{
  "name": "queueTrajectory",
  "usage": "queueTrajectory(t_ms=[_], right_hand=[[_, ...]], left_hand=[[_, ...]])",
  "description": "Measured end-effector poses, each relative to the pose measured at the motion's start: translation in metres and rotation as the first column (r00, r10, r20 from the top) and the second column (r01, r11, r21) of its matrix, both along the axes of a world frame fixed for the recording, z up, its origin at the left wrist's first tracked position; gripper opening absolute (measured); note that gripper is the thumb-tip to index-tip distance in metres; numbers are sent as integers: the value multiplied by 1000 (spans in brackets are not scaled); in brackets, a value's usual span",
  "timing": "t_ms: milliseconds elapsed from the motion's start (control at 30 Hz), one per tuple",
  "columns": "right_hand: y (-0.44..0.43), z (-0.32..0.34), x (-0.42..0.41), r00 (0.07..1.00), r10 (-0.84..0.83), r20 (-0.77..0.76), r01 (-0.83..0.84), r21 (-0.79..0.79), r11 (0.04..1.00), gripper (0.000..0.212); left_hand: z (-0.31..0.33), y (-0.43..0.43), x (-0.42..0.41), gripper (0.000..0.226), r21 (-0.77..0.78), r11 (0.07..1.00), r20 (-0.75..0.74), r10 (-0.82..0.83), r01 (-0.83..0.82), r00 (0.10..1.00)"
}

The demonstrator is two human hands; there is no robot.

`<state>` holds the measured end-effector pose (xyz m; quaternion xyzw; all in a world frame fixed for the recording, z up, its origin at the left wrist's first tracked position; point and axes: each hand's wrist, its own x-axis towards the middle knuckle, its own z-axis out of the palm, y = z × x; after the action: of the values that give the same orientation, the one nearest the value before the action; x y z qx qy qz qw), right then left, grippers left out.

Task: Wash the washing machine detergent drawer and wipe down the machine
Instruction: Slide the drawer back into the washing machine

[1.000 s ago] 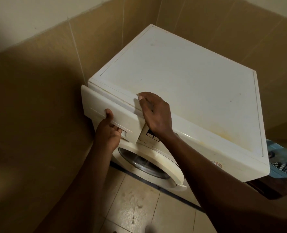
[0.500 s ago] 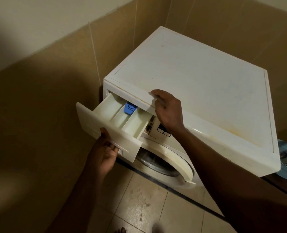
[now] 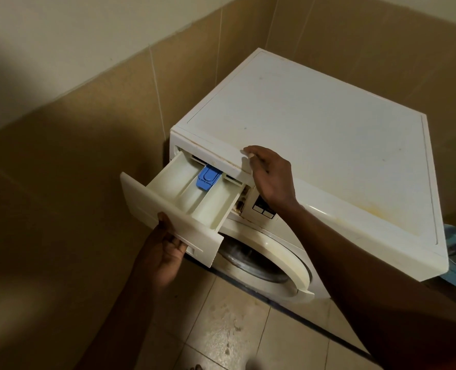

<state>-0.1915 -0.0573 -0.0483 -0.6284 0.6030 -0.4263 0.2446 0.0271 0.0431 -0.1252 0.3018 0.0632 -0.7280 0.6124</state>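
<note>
Nearest, the left hand (image 3: 165, 252) grips the front panel of the detergent drawer (image 3: 152, 204) from below, fingers hooked into its handle recess and thumb on the face, likely to pull it free. The drawer sticks well out of its slot at the washing machine's (image 3: 315, 145) top left corner, above the round door (image 3: 283, 260), its three compartments and blue flap (image 3: 207, 178) exposed. Further back, the right hand (image 3: 271, 177) lies flat on the machine's top front edge, holding nothing, probably steadying it. Tan wall tiles (image 3: 101, 129) stand behind
</note>
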Motion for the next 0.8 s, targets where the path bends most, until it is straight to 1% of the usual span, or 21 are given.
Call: queueTrajectory(t_ms=[33, 67, 133, 167, 200, 267, 300, 333, 400, 433, 600, 667, 700, 767, 800], right_hand=[[0, 0, 0, 1000, -2, -4, 2, -4, 1000, 28], [0, 0, 1, 1000, -4, -13, 4, -6, 1000, 28], [0, 0, 1, 1000, -9, -23, 8, -6, 1000, 28], [0, 1, 2, 1000, -9, -22, 9, -4, 1000, 28], [0, 1, 2, 1000, -9, -23, 9, -3, 1000, 28], [1, 0, 2, 1000, -7, -30, 7, 1, 1000, 29], [1, 1, 2, 1000, -7, -29, 7, 7, 1000, 29], [1, 2, 1, 1000, -9, -22, 9, 18, 1000, 29], [1, 5, 2, 1000, -19, 2, 19, 43, 999, 29], [2, 7, 2, 1000, -21, 8, 21, 54, 998, 31], [8, 19, 3, 999, 4, 41, -9, 132, 991, 43], [10, 24, 2, 1000, 27, -13, -25, 159, 987, 50], [10, 25, 2, 998, 45, -41, -37, 174, 984, 56], [12, 27, 1, 995, 76, -63, -62, 190, 980, 68], [12, 27, 1, 994, 85, -75, -70, 192, 979, 73]], left_hand=[[-1, -1, -1, 105, -1, 1000, -7, -1, 1, 1000], [-2, -2, -3, 98, -2, 1000, -13, -9, 9, 1000], [-1, -5, -8, 71, 24, 999, -8, -25, 26, 1000], [1, -8, -11, 66, 34, 999, 0, -28, 28, 1000], [3, -11, -13, 73, 30, 999, 10, -28, 28, 1000], [7, -18, -18, 97, 22, 999, 6, -38, 38, 999], [8, -21, -20, 98, 13, 999, 4, -44, 44, 999], [10, -24, -22, 90, 7, 999, -1, -46, 46, 999], [14, -31, -28, 66, 35, 998, 2, -52, 52, 999], [14, -36, -31, 60, 48, 998, 3, -40, 40, 999], [14, -57, -45, 49, 15, 999, 5, -38, 38, 999], [15, -66, -50, 51, 4, 999, 51, -52, 52, 997], [15, -72, -53, 55, -6, 998, 104, -60, 61, 993], [18, -76, -58, 62, -16, 993, 280, -108, 117, 954], [20, -78, -60, 61, 3, 990, 361, -136, 144, 923]])
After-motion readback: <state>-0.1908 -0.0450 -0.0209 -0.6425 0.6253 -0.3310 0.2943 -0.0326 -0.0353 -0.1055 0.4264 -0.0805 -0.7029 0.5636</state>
